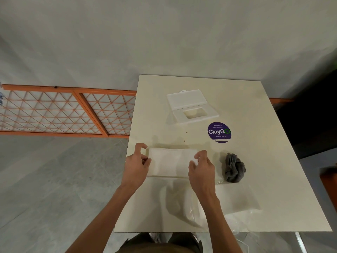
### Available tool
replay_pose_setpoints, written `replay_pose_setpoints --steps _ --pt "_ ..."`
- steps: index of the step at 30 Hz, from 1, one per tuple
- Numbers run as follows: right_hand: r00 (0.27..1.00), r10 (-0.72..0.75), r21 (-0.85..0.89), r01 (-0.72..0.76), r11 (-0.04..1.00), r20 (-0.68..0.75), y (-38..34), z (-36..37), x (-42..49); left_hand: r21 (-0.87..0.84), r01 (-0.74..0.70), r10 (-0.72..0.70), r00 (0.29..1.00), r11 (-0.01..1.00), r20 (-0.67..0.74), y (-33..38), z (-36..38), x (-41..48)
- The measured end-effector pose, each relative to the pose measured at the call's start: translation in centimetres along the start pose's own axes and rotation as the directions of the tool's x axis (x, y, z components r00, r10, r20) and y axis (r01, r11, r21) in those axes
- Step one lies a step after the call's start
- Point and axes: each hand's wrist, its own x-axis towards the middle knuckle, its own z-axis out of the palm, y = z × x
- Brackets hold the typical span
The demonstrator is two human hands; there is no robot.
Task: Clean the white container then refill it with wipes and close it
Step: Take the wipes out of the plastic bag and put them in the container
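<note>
Clear plastic wrapping (193,210) lies crumpled and flat at 6 o'clock on the cream worktop (259,125), closest to the person's edge, with both bare forearms reaching over it. Just beyond, near the middle of the worktop toward its left side, sits the white container (171,162), a shallow rectangle lying flat with its long side across the view; its top looks matte white, and whether wipes lie inside cannot be told. The left hand (136,167) is at the container's 9 o'clock end, fingers curled, the thumb against the short edge and the forefinger lifted clear above the corner; whether it truly grasps cannot be told. The right hand (201,169) covers the 3 o'clock end, its fingers bent over the rim and grasping it. At 3 o'clock from the container, near but apart, a grey cloth (234,168) sits bunched up. A round purple sticker (218,132) is at 1 o'clock. Farther off at 12 o'clock lies the white lid (186,101), its flap swung open above a rectangular opening.
</note>
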Motion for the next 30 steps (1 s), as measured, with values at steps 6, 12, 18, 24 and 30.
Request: replay_pose_setpoints --steps 6,12,18,24,30 --pt "0.996 0.024 -0.051 -0.019 0.999 0.085 0.5 0.0 -0.1 0.065 -0.031 0.030 1.000 0.997 0.009 -0.1 -0.5 0.3" --pt "0.995 -0.046 -0.177 0.061 0.982 0.088 0.2 0.2 0.2 0.244 -0.160 0.165 0.986 0.957 -0.002 -0.6 0.4 0.7" --pt "0.975 -0.180 -0.300 0.211 0.930 0.129 -0.1 -1.6 0.5 0.479 -0.329 0.333 0.940 0.814 0.079 -0.3 0.6 0.3" --pt "0.903 -0.140 -0.416 0.319 0.852 0.406 -1.6 -0.9 1.7 0.572 -0.387 0.189 0.908 0.723 0.375 2.4 1.6 0.4" --pt "0.882 -0.119 -0.457 0.346 0.820 0.455 -1.5 0.4 2.3 0.612 -0.396 0.108 0.885 0.684 0.452 2.3 1.9 0.9"
